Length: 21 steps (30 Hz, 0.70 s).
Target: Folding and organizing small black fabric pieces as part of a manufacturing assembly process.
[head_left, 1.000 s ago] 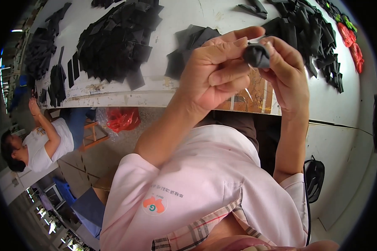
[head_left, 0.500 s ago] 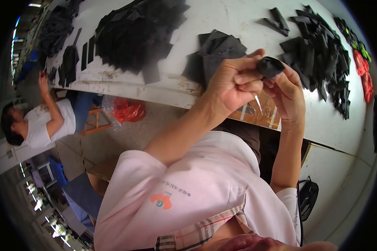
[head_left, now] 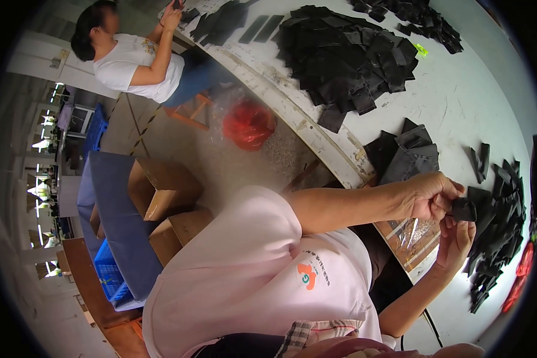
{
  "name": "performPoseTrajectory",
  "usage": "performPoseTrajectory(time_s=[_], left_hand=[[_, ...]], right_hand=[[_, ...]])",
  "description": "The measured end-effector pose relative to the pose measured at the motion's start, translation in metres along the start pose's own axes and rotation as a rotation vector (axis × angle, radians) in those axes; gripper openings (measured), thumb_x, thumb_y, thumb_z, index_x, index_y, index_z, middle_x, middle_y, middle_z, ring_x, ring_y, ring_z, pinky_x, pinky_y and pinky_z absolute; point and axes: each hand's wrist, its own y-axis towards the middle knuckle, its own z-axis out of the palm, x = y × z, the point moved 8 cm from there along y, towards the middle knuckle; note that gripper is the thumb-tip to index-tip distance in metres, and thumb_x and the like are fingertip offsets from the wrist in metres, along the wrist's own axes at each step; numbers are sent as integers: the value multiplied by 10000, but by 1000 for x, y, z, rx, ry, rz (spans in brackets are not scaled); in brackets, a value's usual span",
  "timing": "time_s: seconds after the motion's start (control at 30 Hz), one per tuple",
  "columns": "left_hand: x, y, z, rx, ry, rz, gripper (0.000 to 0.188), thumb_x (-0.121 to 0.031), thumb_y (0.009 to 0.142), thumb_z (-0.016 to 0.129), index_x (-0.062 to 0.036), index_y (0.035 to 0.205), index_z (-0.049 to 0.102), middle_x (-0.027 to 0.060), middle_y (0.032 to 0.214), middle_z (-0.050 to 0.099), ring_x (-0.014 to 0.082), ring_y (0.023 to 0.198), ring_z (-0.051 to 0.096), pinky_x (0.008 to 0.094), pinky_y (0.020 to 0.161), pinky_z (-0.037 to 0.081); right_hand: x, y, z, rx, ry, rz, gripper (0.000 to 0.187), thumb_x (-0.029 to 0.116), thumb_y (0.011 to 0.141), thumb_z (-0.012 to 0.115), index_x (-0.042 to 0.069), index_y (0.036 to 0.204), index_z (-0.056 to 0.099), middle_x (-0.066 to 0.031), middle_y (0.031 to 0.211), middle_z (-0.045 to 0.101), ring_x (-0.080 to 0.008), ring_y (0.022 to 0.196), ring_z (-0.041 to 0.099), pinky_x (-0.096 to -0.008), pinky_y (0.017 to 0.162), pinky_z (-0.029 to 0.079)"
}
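A small black fabric piece is held up between my two hands at the right, above the table's near edge. My left hand pinches it from the left side, fingers bent in. Just below, my right hand grips its lower edge between thumb and fingers. Behind the piece lies a long heap of folded black strips, which partly blends with it. Beyond my left wrist rests a small pile of flat black pieces.
A large heap of black pieces covers the white table farther off. Across the corner stands a person in a white shirt. A red plastic bag, cardboard boxes and a blue crate are at the left.
The view has swung, so my hands and the table heaps appear farther right. The black piece, curled before, now shows a flatter face. Both hands still hold it.
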Motion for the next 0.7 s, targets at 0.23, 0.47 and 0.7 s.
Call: performPoseTrajectory(time_s=[0.23, 0.47, 0.7], left_hand=[[11, -8, -14, 26, 72, -46, 84, -26, 769, 510, -87, 816, 479, -20, 603, 461, 19, 370, 277, 160, 348, 199], [11, -16, 17, 157, 94, -20, 117, -38, 734, 596, -43, 804, 503, 51, 645, 542, 4, 357, 298, 163, 321, 194], [2, -23, 13, 85, 381, 185, 190, -4, 714, 614, 4, 860, 493, 64, 643, 535, 37, 358, 365, 178, 310, 223]], right_hand=[[-13, -4, -6, -16, 21, -31, 193, 165, 824, 542, 22, 951, 523, -20, 829, 545, -81, 675, 447, -196, 547, 347], [-3, -5, -26, -76, -62, -32, 251, 155, 801, 567, 10, 1004, 535, -43, 869, 571, -99, 721, 508, -199, 603, 387], [-6, -6, -32, -33, -136, -12, 425, 136, 727, 614, -6, 1102, 472, -68, 1027, 523, -155, 911, 532, -258, 788, 424]])
